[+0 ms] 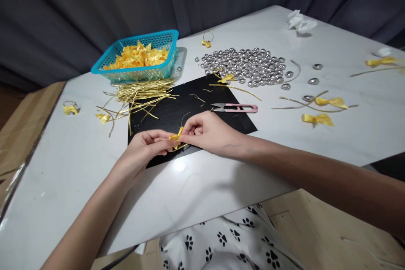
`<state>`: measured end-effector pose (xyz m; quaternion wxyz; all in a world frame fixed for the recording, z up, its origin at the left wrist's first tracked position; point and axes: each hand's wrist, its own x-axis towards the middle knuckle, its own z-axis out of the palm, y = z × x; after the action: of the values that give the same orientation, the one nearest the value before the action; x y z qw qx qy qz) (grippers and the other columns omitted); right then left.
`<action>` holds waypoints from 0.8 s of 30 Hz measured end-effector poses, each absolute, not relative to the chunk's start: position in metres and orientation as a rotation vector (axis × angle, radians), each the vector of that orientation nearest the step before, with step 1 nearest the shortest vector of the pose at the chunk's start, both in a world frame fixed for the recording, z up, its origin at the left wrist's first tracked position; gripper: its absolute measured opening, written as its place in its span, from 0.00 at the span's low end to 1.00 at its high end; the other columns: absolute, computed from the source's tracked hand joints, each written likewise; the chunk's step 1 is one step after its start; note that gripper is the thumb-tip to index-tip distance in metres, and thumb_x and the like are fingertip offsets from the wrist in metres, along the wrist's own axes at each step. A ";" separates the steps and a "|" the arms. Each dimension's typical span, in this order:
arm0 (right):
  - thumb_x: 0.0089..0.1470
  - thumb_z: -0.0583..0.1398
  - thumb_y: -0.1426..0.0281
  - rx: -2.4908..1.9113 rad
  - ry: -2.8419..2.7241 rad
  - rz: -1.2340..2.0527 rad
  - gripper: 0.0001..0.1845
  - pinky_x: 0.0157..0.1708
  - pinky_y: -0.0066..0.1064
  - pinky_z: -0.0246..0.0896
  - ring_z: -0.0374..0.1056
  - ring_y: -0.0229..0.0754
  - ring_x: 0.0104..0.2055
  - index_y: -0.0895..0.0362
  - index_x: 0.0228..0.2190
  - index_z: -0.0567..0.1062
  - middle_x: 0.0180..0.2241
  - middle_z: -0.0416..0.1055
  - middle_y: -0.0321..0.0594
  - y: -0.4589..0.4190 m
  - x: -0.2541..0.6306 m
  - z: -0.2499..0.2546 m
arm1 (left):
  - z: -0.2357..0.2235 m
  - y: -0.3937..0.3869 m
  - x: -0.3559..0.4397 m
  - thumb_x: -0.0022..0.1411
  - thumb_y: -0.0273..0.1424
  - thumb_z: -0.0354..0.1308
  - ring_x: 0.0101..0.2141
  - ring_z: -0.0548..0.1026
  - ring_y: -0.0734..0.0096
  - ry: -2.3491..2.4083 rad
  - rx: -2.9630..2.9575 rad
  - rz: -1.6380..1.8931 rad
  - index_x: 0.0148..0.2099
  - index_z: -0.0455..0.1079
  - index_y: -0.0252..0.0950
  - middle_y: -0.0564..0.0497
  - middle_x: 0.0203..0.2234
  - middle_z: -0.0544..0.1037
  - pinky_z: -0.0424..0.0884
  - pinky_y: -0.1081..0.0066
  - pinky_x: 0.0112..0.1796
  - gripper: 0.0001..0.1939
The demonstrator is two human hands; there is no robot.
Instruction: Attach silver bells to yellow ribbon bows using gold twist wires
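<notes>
Between my two hands, above the black mat [171, 112], is a small yellow ribbon bow [176, 137]. My left hand [151, 144] pinches it from the left. My right hand [205, 133] grips its right side with thumb and fingertips. A thin gold wire [180, 147] runs beneath the bow, its ends partly covered by my fingers. Just past my right hand, pink-handled thread snips [236, 108] lie on the mat, blades pointing left, among small wire clippings.
A blue basket [136, 67] of yellow bows stands at the back left. Before it lies a heap of gold wires [144, 91]. Silver beads [247, 65] are spread beyond the mat. More bows [318, 119] with wires lie right; crumpled white tissue [300, 23] sits far right.
</notes>
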<state>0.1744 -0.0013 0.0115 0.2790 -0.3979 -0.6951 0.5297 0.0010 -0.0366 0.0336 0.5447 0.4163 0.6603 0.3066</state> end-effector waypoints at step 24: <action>0.50 0.62 0.69 -1.176 -1.624 1.768 0.09 0.08 0.19 0.49 0.55 0.25 0.11 0.63 0.29 0.79 0.19 0.69 0.34 -0.005 0.179 0.015 | 0.029 -0.036 0.004 0.36 0.27 0.69 0.22 0.71 0.78 1.571 0.922 0.809 0.24 0.78 0.36 0.53 0.18 0.77 0.67 0.78 0.26 0.07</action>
<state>0.1789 -0.0051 0.0147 0.2323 -0.4279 -0.5909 0.6432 0.0045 -0.0356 0.0294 0.5429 0.3885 0.6618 0.3409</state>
